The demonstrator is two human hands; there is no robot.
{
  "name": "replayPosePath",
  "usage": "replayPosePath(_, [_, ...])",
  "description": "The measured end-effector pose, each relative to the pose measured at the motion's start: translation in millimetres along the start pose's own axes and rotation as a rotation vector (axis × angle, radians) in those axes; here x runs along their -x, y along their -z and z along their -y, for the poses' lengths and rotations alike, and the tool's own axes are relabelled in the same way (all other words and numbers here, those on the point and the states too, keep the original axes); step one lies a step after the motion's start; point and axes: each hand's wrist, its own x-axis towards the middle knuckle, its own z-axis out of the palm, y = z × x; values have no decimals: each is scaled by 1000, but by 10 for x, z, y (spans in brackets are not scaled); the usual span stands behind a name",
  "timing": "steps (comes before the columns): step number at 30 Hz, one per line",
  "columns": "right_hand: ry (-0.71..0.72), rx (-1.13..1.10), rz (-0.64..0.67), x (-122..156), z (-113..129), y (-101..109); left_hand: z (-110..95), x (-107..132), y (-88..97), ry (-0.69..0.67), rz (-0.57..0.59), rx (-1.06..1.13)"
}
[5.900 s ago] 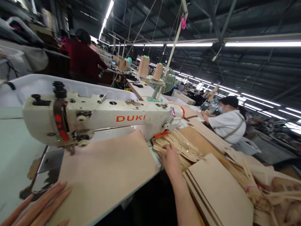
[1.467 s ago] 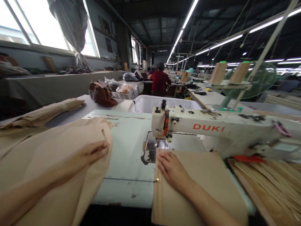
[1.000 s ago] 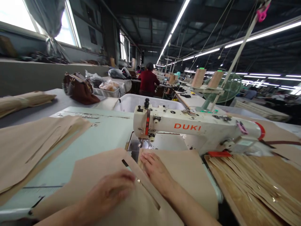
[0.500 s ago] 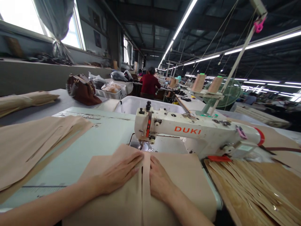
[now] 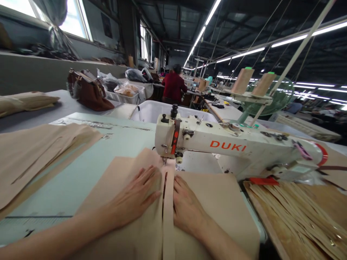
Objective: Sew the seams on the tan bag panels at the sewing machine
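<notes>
A large tan panel (image 5: 214, 202), which looks like leather or a similar sheet, lies under the sewing machine (image 5: 217, 144), marked DUKI. A narrow tan strip (image 5: 169, 216) runs lengthwise over it towards the needle area, with a dark slit along its left side. My left hand (image 5: 135, 196) lies flat on the panel left of the strip, fingers stretched forward and slightly apart. My right hand (image 5: 188, 206) is at the strip's right edge, its fingers together and bent against it; the thumb is largely hidden. The presser foot (image 5: 164, 160) stands just ahead of both hands at the strip's far end.
More tan panels (image 5: 40, 155) are stacked at left. Tan strips (image 5: 300, 213) lie on a wooden board at right. Behind the machine are a white bin (image 5: 149, 110), a brown bag (image 5: 89, 90) and thread cones (image 5: 242, 81). A person in red (image 5: 174, 86) sits further back.
The panel and strip have advanced under the machine's head. My left hand has drawn back from the foot, its fingers spreading slightly. The right hand stays by the strip. The camera view has shifted.
</notes>
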Motion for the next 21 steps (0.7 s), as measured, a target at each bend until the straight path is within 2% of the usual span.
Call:
replayPosePath(6, [-24, 24, 44, -10, 10, 26, 139, -34, -19, -27, 88, 8])
replayPosePath(13, [-6, 33, 30, -6, 8, 19, 27, 93, -17, -39, 57, 13])
replayPosePath(21, [-7, 25, 30, -1, 20, 12, 2, 79, -11, -39, 56, -5])
